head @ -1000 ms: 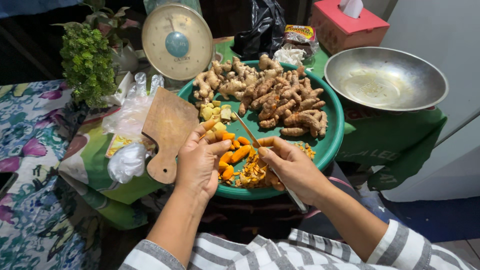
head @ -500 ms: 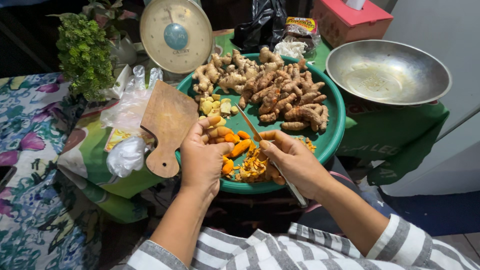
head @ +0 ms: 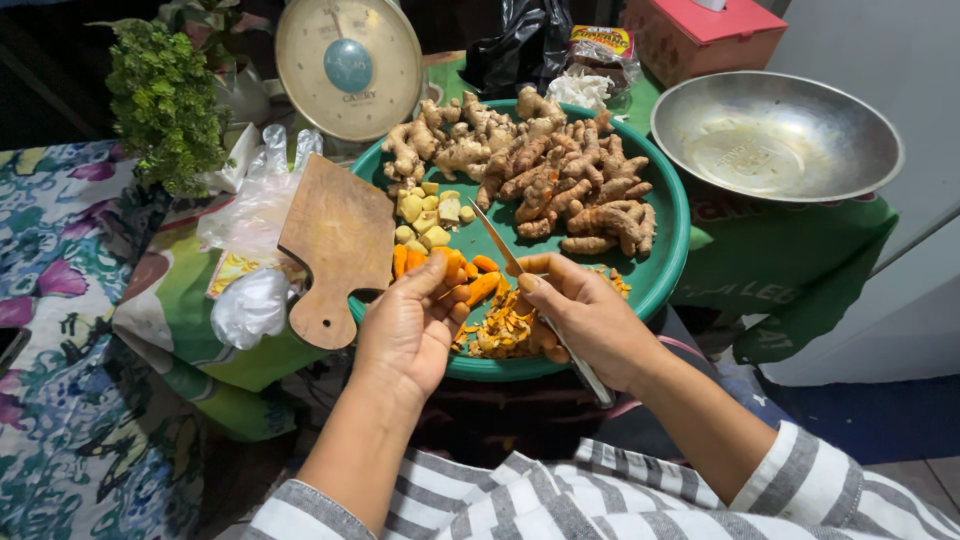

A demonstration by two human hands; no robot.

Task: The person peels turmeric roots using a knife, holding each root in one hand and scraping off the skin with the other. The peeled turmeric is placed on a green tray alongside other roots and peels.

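The green tray (head: 668, 262) rests on the cloth-covered worktop (head: 800, 270). Behind it stand a dial scale (head: 348, 66) and a steel bowl (head: 775, 135); a wooden cutting board (head: 338, 245) leans on the tray's left rim. A heap of unpeeled roots (head: 545, 170) fills the far half of the tray, pale cut pieces (head: 430, 210) lie at its left, and orange peelings (head: 500, 328) lie near the front.

The right hand (head: 590, 315) is closed around a knife (head: 497, 238), blade pointing away over the tray. The left hand (head: 408, 325) has its fingers (head: 447, 297) curled on a peeled orange root piece (head: 470, 290), held just above the peelings.

The piece appears small, light and firm. Its peeled surface is probably moist and slippery. The ends offer the best hold, clear of the blade.
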